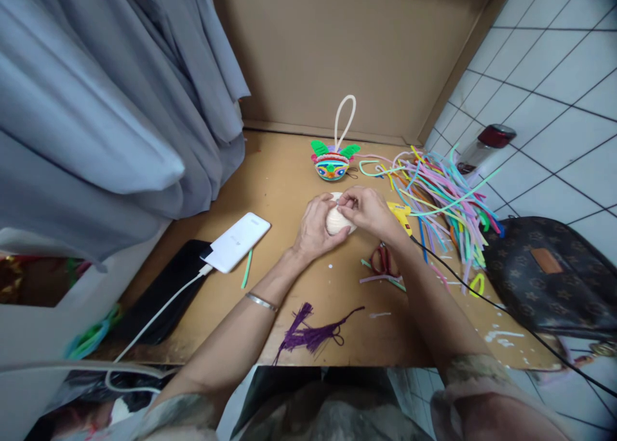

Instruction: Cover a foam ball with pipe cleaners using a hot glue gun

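Note:
A cream-coloured ball with fine ridges (338, 222) is between my hands over the middle of the table. My left hand (315, 225) wraps round its left and lower side, with the thumb underneath. My right hand (366, 209) pinches at the top of the ball; what its fingertips hold is too small to make out. Just beyond stands a colourful animal-head ornament (331, 164) with green ears and a white loop. A yellow glue gun (400, 216) lies by my right wrist, partly hidden. Red-handled scissors (380, 260) are below my right hand.
Many coloured pipe cleaners (443, 197) are heaped at the right, near a bottle (486, 146) and a dark bag (554, 274). At the left lies a white power bank (238, 242) with a cable. Purple tassels (313, 335) lie at the front. A grey curtain (120, 107) hangs at left.

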Motion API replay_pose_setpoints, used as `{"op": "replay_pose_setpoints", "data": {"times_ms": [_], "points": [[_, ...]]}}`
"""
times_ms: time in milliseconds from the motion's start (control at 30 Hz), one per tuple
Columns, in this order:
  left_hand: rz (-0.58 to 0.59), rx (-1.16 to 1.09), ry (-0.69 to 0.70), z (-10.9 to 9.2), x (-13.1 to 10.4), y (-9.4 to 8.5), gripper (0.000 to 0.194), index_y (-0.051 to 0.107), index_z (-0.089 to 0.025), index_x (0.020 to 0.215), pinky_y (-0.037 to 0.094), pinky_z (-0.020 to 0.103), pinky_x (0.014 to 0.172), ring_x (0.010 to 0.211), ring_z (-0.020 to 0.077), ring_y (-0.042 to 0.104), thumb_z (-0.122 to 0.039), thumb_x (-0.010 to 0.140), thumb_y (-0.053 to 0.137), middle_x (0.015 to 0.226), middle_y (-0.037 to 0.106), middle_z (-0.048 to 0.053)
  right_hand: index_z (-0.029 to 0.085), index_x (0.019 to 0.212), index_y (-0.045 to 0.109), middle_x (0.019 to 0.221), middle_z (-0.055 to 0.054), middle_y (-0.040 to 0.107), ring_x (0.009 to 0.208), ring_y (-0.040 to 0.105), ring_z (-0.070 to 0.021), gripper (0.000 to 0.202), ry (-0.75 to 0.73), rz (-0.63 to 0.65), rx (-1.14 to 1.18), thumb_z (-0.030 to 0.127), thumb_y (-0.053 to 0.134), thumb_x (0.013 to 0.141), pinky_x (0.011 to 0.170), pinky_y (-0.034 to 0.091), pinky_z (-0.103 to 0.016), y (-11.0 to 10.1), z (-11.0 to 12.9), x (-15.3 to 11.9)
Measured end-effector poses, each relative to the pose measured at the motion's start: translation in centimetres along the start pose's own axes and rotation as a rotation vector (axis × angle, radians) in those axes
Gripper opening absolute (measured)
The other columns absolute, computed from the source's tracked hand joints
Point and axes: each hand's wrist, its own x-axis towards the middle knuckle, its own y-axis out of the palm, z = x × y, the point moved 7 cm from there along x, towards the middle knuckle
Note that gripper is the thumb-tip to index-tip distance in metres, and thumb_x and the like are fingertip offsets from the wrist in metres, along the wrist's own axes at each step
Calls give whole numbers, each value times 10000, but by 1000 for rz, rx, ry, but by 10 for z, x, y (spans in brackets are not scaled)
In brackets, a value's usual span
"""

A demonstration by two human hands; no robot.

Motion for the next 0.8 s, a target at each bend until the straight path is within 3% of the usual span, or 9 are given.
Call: {"op": "replay_pose_setpoints", "data": {"times_ms": [233, 433, 633, 800], "points": [[-6, 24, 5, -1, 1, -1, 565, 502, -202, 1308, 552, 514, 1075, 1304, 324, 645, -509, 887, 719, 1351, 652, 180, 160, 815, 747, 798, -57, 728, 693, 546, -162, 128, -50, -29, -68, 168, 623, 843, 699, 375, -293, 0, 2, 1], [-38, 19, 15, -2, 0, -3, 592, 481, -195, 1325, 569, 506, 1064, 1294, 317, 653, -522, 891, 716, 1361, 652, 185, 148, 861, 758, 809, -48, 723, 682, 556, -153, 150, -40, 25, 22, 165, 614, 824, 686, 398, -279, 1, 2, 2], [-33, 14, -15, 0, 0, -1, 568, 484, -202, 1322, 558, 501, 1081, 1298, 311, 654, -453, 879, 735, 1359, 657, 177, 175, 864, 764, 846, -47, 738, 723, 578, -165, 113, -42, -82, -48, 176, 670, 801, 710, 393, -290, 4, 2, -1], [-40, 13, 0, -2, 1, -3, 568, 485, -198, 1315, 563, 496, 1072, 1292, 313, 658, -434, 869, 746, 1354, 661, 180, 171, 847, 750, 843, -53, 738, 714, 569, -165, 112, -54, -94, -69, 167, 641, 821, 715, 393, -296, 6, 2, 0]]}}
